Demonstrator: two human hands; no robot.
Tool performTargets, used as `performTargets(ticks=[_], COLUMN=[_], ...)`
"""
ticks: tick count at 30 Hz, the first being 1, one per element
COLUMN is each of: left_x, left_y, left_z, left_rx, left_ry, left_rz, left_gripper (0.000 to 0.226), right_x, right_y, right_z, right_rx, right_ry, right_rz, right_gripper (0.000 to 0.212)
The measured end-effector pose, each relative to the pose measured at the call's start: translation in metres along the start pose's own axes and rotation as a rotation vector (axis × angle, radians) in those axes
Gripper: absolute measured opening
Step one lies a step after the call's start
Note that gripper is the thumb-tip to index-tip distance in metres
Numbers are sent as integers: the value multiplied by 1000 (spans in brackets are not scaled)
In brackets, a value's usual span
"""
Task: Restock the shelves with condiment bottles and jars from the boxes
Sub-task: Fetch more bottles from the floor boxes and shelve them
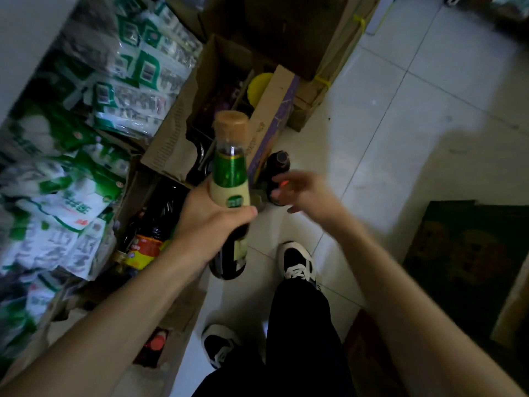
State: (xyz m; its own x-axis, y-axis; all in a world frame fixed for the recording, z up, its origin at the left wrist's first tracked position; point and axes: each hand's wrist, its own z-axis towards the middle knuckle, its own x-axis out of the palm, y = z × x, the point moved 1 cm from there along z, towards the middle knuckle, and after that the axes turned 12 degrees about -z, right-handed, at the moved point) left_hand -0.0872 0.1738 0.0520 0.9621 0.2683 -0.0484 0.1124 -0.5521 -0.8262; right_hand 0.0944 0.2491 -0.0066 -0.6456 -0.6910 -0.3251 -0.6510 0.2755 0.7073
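The left hand [209,222] grips a tan-capped bottle [230,167] while the right hand [300,193], fingers loosely spread and empty, hovers at a dark bottle [279,161] on the floor [400,110].

So the left hand [209,222] is wrapped around a dark sauce bottle [230,173] with a tan cap and green neck label, held upright over the floor [400,124]. The right hand [300,193], fingers loose and blurry, is right by a second dark bottle [279,164] standing beside the open cardboard box [269,116]. Green-and-white packets [86,110] are piled on the left.
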Motion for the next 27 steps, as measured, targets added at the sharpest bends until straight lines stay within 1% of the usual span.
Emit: performTargets(ticks=[1,2,4,6,9,12,14,16,19,22,25,27], left_x=[-8,-14,-26,-37,-51,-62,-68,-72,-76,-75,-73,-73], left_y=[2,3,5,7,10,15,16,16,16,8,-8,-25], left_z=[2,3,4,5,7,8,9,8,5,-2,-15,-28], left_rx=[-13,-27,-75,-136,-184,-196,-202,-198,-188,-169,-149,-144], left_ry=[-22,-40,-53,-39,25,105,153,160,128,105,82,65], left_rz=[-37,-65,-132,-219,-340,-432,-451,-462,-498,-495,-477,-494], left_gripper=[25,22,27,31,16,17,19,22,25,23,27,30], right_x=[29,56,101,130,151,158,162,162,156,142,122,100], right_y=[-11,-22,-39,-50,-57,-64,-66,-66,-66,-61,-38,-10], right_z=[15,28,47,60,75,88,94,95,90,66,21,-15], right_rx=[28,42,86,131,168,194,222,252,245,230,137,52], right_ry=[-46,-77,-153,-275,-398,-481,-528,-537,-500,-474,-468,-482], right_rz=[-164,-278,-358,-373,-319,-148,-5,43,3,-70,-145,-195], right_gripper=[34,37,44,43,42,38,39,35,23,16,11,16])
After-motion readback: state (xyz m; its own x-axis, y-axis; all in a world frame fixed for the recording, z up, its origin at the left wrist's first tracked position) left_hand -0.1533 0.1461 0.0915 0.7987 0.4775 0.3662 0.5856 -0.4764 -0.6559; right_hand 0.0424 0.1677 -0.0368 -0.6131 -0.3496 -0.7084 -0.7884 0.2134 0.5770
